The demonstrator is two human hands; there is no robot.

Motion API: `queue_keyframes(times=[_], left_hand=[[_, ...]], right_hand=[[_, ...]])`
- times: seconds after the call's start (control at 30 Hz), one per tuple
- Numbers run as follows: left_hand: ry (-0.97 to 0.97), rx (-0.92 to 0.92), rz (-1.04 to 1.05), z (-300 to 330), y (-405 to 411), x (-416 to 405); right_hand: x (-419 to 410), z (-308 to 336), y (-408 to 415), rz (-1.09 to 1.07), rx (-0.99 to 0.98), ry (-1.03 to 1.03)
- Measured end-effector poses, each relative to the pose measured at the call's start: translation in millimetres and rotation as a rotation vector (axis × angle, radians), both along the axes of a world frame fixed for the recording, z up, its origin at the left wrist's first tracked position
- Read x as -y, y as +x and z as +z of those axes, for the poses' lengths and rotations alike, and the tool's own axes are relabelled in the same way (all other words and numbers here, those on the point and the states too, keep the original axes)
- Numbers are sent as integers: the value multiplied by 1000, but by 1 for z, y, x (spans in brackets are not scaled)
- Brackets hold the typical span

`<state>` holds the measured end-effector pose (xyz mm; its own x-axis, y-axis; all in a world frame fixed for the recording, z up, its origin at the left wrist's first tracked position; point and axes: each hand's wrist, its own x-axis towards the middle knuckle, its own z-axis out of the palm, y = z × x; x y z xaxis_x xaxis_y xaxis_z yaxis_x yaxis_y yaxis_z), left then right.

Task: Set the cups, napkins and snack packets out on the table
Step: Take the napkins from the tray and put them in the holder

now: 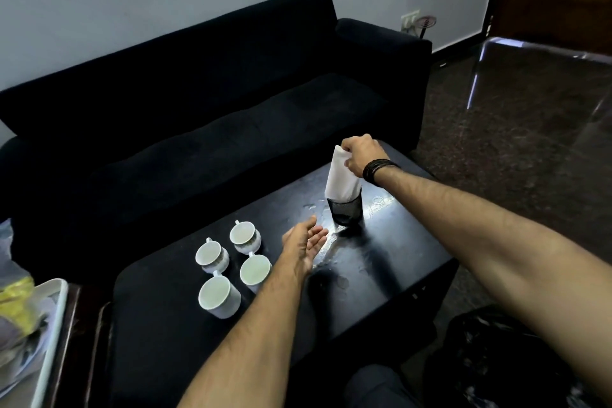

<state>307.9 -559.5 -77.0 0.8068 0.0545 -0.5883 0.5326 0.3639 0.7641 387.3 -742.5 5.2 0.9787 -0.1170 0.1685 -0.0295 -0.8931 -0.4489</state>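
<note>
Several white cups (219, 297) stand upright in a cluster on the left part of the black table (390, 275). A black mesh holder (346, 212) stands farther back on the table with white napkins (341, 175) sticking up out of it. My right hand (361, 154) pinches the top edge of the napkins. My left hand (306, 247) hovers open, palm turned inward, between the cups and the holder, touching neither. A white tray (54, 318) at the far left holds snack packets (15, 301), one of them yellow.
A black sofa (198, 109) runs along the far side of the table. A black bag (496, 358) lies on the dark floor at the lower right. My knee shows at the bottom edge. A glass tabletop (546, 83) sits at the upper right.
</note>
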Motion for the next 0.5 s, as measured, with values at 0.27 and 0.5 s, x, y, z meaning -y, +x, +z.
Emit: queue_keyframes(times=[0.27, 0.5], left_hand=[[26, -19, 33, -11, 5, -13], [23, -22, 25, -11, 2, -10]], right_hand=[[4, 20, 9, -34, -67, -2], [0, 23, 13, -12, -21, -40]])
